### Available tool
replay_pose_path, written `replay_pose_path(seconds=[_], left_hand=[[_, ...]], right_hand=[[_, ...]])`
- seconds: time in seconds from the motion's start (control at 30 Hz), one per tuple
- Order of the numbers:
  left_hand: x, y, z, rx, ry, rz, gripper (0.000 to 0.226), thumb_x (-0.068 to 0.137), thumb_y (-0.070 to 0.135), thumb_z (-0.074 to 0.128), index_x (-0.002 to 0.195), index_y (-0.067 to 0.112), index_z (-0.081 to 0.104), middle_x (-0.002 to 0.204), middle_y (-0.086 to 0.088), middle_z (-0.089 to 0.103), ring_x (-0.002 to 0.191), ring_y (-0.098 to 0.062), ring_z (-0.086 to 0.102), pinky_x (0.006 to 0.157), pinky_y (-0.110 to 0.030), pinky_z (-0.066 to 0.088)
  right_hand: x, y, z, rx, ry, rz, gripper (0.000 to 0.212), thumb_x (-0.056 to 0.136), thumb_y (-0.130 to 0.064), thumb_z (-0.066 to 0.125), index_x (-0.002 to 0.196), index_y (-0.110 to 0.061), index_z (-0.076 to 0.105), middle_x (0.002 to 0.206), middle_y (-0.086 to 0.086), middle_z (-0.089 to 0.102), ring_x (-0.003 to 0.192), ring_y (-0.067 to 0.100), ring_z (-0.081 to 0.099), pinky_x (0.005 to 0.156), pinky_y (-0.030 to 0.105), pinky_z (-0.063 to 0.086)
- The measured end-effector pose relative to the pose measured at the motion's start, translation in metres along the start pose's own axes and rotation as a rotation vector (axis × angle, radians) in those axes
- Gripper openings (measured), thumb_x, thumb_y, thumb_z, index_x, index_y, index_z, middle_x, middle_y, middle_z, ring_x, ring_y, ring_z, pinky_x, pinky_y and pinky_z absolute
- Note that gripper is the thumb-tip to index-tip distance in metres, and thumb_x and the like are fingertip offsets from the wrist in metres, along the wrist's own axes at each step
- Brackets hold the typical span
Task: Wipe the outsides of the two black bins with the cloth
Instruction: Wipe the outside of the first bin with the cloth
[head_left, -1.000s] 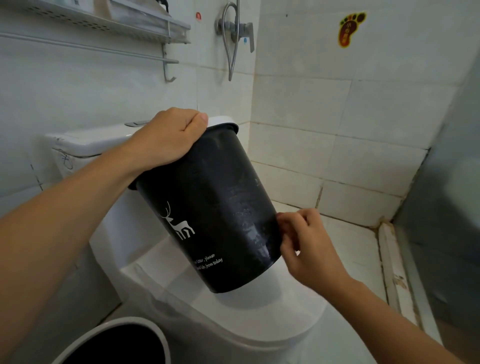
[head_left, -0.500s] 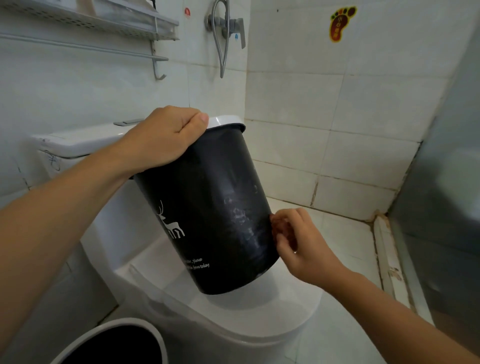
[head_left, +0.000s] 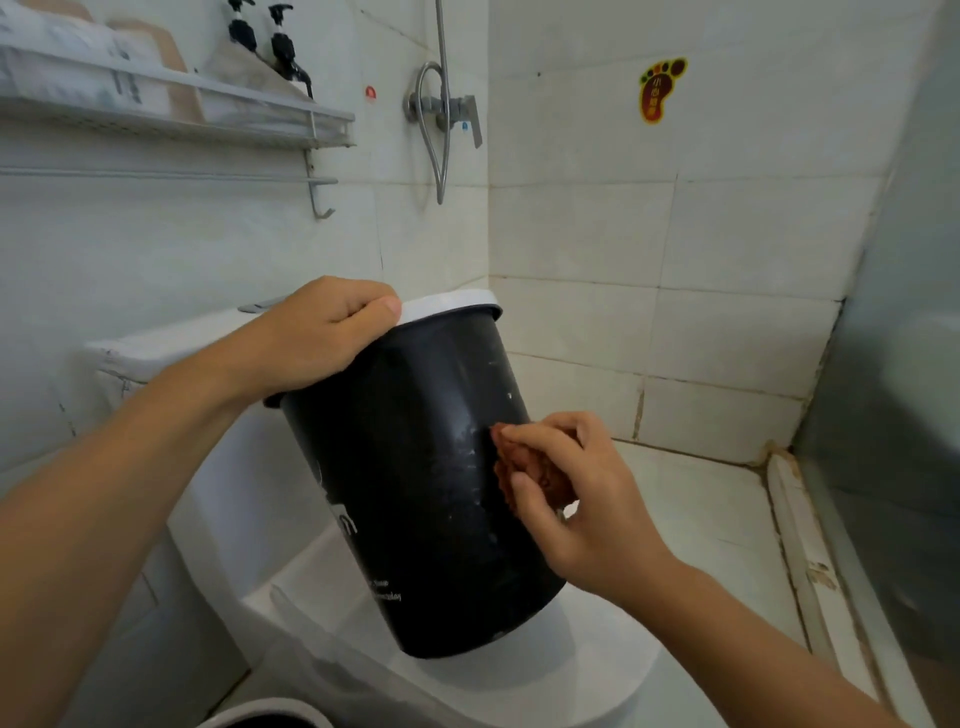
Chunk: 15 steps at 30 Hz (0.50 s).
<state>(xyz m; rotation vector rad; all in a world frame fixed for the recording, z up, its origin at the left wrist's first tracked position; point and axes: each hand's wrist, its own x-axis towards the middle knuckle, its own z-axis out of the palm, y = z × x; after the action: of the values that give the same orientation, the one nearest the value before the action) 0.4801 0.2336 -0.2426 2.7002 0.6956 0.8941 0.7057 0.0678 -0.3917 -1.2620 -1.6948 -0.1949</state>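
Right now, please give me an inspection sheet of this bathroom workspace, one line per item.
Surface: closed toilet lid; the black bin rests on it, tilted.
Job's things: black bin with a white rim, whitish marks on its side; reddish-brown cloth against the bin's right side; the rim of a second bin shows at the bottom edge.
Clutter: bottles and packets on the wall shelf.
Hands: left hand grips the bin's rim; right hand pinches the cloth.
Cables: no cable seen; a shower hose hangs on the wall.
Surroundings: white tiles, tap, foot-shaped sticker, toilet tank.
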Motion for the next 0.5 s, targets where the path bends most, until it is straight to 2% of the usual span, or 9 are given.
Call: replay_pose_path(seconds=[0.07, 0.17, 0.23, 0.27, 0.33, 0.43, 0.5], left_hand=[[0.002, 0.008, -0.004, 0.015, -0.041, -0.052, 0.032, 0.094, 0.035, 0.037, 0.072, 0.021, 0.055, 0.07, 0.011, 0.056, 0.068, -0.007, 0.052, 0.068, -0.036, 0.041], [0.008, 0.014, 0.003, 0.083, -0.001, -0.097, 0.039, 0.089, 0.043, 0.034, 0.075, 0.015, 0.056, 0.078, 0.001, 0.061, 0.079, -0.021, 0.058, 0.075, -0.045, 0.045], [0.012, 0.016, 0.01, 0.151, 0.064, -0.122, 0.054, 0.096, 0.058, 0.034, 0.068, 0.017, 0.054, 0.07, 0.0, 0.059, 0.071, -0.022, 0.058, 0.068, -0.042, 0.045], [0.013, 0.016, 0.013, 0.184, 0.075, -0.117, 0.056, 0.098, 0.064, 0.034, 0.067, 0.025, 0.057, 0.067, 0.004, 0.058, 0.067, -0.018, 0.058, 0.062, -0.039, 0.044], [0.016, 0.015, 0.016, 0.197, 0.069, -0.063, 0.046, 0.1, 0.063, 0.037, 0.065, 0.04, 0.056, 0.062, 0.009, 0.054, 0.064, -0.011, 0.053, 0.058, -0.034, 0.036], [0.018, 0.012, 0.018, 0.152, 0.085, 0.005, 0.052, 0.096, 0.062, 0.039, 0.061, 0.023, 0.042, 0.056, 0.005, 0.042, 0.055, -0.013, 0.042, 0.057, -0.036, 0.033], [0.018, 0.013, 0.019, 0.142, 0.1, 0.039, 0.056, 0.094, 0.063, 0.039, 0.061, 0.018, 0.036, 0.055, 0.005, 0.037, 0.053, -0.012, 0.036, 0.056, -0.037, 0.031]], right_hand=[[0.0, -0.003, 0.006, -0.073, -0.049, -0.031, 0.041, 0.097, -0.042, 0.056, 0.137, -0.034, 0.055, 0.124, -0.009, 0.046, 0.111, 0.004, 0.047, 0.089, 0.012, 0.047], [0.001, -0.005, 0.013, -0.197, -0.08, -0.063, 0.041, 0.098, -0.043, 0.051, 0.138, -0.032, 0.049, 0.123, -0.01, 0.041, 0.101, 0.002, 0.045, 0.084, 0.013, 0.048], [0.002, -0.008, 0.015, -0.209, -0.113, -0.084, 0.039, 0.099, -0.041, 0.052, 0.137, -0.03, 0.048, 0.12, -0.01, 0.041, 0.098, 0.005, 0.046, 0.082, 0.017, 0.05], [0.002, -0.009, 0.016, -0.212, -0.13, -0.108, 0.038, 0.099, -0.039, 0.053, 0.136, -0.029, 0.049, 0.119, -0.009, 0.041, 0.098, 0.007, 0.047, 0.081, 0.02, 0.051], [0.003, -0.012, 0.017, -0.207, -0.143, -0.142, 0.036, 0.099, -0.034, 0.055, 0.134, -0.026, 0.052, 0.118, -0.008, 0.042, 0.097, 0.009, 0.049, 0.081, 0.023, 0.052], [0.012, -0.018, 0.014, -0.088, -0.06, -0.084, 0.038, 0.096, -0.032, 0.059, 0.134, -0.027, 0.051, 0.121, -0.011, 0.045, 0.103, 0.005, 0.051, 0.085, 0.022, 0.051], [0.021, -0.023, 0.01, -0.054, 0.024, -0.071, 0.041, 0.095, -0.035, 0.06, 0.134, -0.028, 0.05, 0.125, -0.011, 0.045, 0.108, 0.003, 0.05, 0.089, 0.017, 0.049]])
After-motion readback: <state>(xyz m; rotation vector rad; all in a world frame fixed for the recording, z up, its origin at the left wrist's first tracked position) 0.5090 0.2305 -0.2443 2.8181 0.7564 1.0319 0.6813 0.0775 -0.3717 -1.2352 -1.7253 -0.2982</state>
